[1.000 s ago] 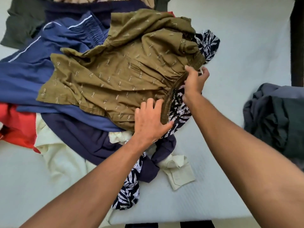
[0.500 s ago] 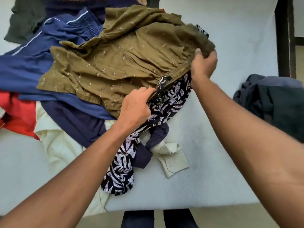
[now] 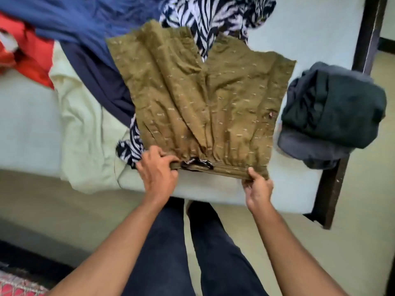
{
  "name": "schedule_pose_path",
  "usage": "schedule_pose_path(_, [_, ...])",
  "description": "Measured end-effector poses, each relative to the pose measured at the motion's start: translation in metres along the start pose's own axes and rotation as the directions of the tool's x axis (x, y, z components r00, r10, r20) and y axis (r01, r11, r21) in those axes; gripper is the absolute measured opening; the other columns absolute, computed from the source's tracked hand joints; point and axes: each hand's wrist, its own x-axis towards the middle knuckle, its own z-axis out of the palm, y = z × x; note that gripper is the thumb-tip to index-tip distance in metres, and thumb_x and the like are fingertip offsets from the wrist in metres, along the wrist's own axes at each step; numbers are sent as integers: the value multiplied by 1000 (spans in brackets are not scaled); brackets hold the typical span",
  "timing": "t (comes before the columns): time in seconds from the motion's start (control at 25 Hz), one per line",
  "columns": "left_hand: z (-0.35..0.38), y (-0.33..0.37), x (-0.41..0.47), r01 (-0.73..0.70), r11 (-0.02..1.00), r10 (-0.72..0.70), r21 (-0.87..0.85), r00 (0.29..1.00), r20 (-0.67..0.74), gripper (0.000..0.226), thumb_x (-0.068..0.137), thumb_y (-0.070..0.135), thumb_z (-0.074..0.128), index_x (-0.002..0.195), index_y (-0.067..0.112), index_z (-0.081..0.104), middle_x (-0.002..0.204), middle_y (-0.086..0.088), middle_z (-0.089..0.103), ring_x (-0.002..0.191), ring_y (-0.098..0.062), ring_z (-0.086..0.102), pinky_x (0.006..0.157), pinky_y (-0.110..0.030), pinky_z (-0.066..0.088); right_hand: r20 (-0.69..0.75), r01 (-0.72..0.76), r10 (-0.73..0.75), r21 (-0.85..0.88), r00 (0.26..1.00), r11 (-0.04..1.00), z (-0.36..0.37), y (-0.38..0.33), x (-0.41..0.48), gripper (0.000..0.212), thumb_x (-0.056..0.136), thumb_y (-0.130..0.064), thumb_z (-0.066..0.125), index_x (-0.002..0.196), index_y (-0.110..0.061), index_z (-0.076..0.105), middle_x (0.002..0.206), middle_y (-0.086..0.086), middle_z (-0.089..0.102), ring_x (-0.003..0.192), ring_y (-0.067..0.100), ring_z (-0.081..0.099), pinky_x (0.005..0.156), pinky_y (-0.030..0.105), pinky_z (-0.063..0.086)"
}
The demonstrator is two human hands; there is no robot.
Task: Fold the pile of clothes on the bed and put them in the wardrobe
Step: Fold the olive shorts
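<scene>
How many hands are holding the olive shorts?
2. The left hand grips the olive shorts at the waistband's left end; the right hand pinches its right end.

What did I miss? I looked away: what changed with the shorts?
The olive shorts were pulled from the pile toward the near edge of the bed and spread flat. The left hand, earlier flat on them, now grips the waistband; the right hand still grips it. Dark clothes at right stayed.

Red patterned rug (floor, blurred)
</scene>
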Motion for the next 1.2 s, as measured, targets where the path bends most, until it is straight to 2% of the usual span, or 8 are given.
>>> schedule_pose_path(0.16, [22, -21, -23, 520, 746, -529, -415, 842, 103, 39, 81, 11, 75, 107, 40, 77, 110, -5, 53, 100, -35, 55, 94, -39, 44, 11, -25, 28, -211, 1000, 977, -21, 36, 10, 37, 88, 8, 70, 110, -19, 58, 99, 8, 68, 88, 21, 65, 54, 22, 55])
schedule_pose_path(0.32, [8, -17, -4, 641, -54, -478, -766, 656, 584, 56, 85, -14, 38, 115, 21, 69, 108, -5, 65, 88, -20, 63, 86, -34, 53, 54, 102, -87, -429, 995, 897, -5, 29, 21, 26, 81, 2, 73, 94, -19, 67, 97, 2, 72, 87, 20, 67, 84, 35, 60])
schedule_pose_path(0.4, [-4, -12, 8, 626, -264, -409, -734, 617, 673, 48, 78, -8, 38, 109, 16, 66, 103, -5, 65, 93, -21, 62, 92, -36, 52, 65, 200, -194, -499, 979, 843, -1, 19, 16, 34, 76, -6, 78, 107, -15, 70, 102, -2, 73, 91, 14, 68, 91, 22, 56])
schedule_pose_path(0.52, [-5, -6, 14, 656, -69, -451, -751, 651, 610, 14, 90, 4, 59, 96, 17, 58, 87, -2, 64, 83, -17, 61, 70, -31, 54, 93, 373, -380, -503, 920, 780, 6, 7, -9, 29, 82, -2, 78, 107, -13, 69, 89, -11, 70, 72, -3, 61, 66, 4, 46])
schedule_pose_path(0.68, [-4, 10, 8, 600, 168, -546, -782, 717, 433, 48, 85, -4, 66, 120, 19, 43, 98, -5, 58, 79, -13, 58, 71, -27, 53, 322, 659, -580, -465, 748, 591, 39, 5, -54, 23, 78, -5, 74, 77, -25, 65, 76, -6, 65, 65, -3, 54, 65, 13, 45])
schedule_pose_path(0.84, [3, 11, -6, 549, 31, -504, -835, 730, 462, 60, 84, -11, 57, 139, 11, 45, 115, -9, 68, 99, -22, 67, 95, -39, 55, 658, 844, -529, -409, 536, 347, 81, 37, -91, 23, 73, 1, 67, 90, -12, 76, 86, -5, 58, 76, -2, 54, 72, 11, 41])
schedule_pose_path(1.04, [-1, 5, -6, 526, 67, -419, -848, 786, 454, 31, 89, -6, 54, 106, 13, 73, 101, -8, 73, 95, -17, 66, 90, -31, 54, 923, 960, -275, -279, 269, 3, 98, 86, -102, 32, 83, -8, 64, 113, -8, 74, 99, 8, 61, 86, 26, 58, 74, 39, 51])
schedule_pose_path(1.2, [-9, 0, -5, 558, -32, -376, -829, 762, 527, 23, 98, 12, 51, 103, 13, 73, 98, -5, 74, 98, -19, 67, 90, -32, 53, 954, 953, -222, -245, 203, -179, 89, 91, -102, 47, 84, -10, 59, 130, -7, 66, 111, 11, 60, 88, 27, 51, 72, 41, 49])
